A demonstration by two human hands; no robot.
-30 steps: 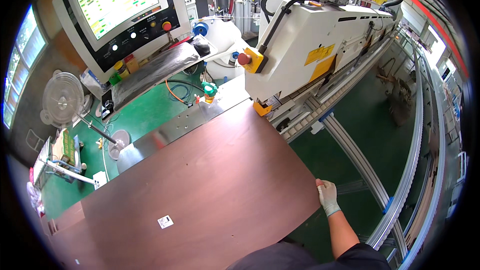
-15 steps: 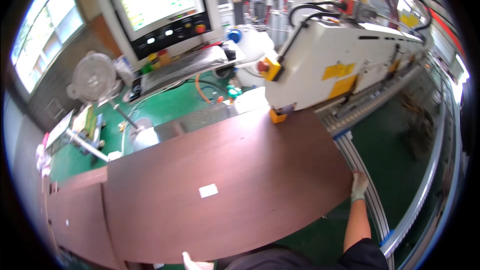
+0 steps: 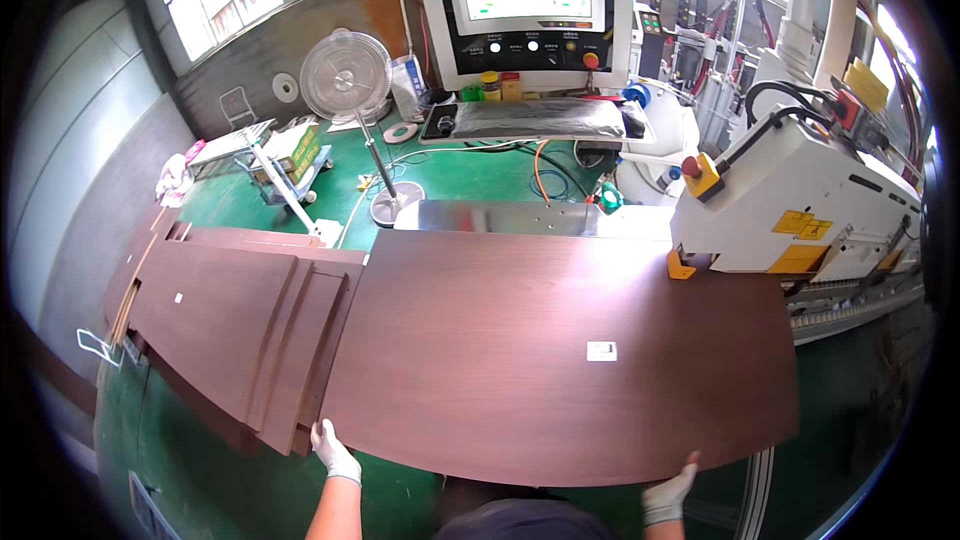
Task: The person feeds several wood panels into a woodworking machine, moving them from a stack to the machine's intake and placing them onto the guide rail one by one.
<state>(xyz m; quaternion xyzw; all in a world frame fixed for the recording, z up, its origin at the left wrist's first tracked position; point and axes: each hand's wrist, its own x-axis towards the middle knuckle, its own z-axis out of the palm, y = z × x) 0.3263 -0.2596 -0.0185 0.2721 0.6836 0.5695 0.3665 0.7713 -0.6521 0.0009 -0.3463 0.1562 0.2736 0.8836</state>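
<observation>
Prob. partway: brown board (image 3: 520, 360) at machine (image 3: 760, 200), upper R; other boards (image 3: 210, 295) stacked mid-L.
L hand (image 3: 338, 455), R hand (image 3: 668, 496): fingers gripping lower edge.

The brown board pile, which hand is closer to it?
Left. The left hand is beside the pile, at the near left corner of the big board; the right hand is farther right, along that board's near edge.

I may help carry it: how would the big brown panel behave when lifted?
The panel is probably stiff: it lies flat with no visible sag. Likely awkward, perhaps heavy: the left hand and right hand are spread wide along its near edge. Its smooth, shiny face might be slippery.
</observation>
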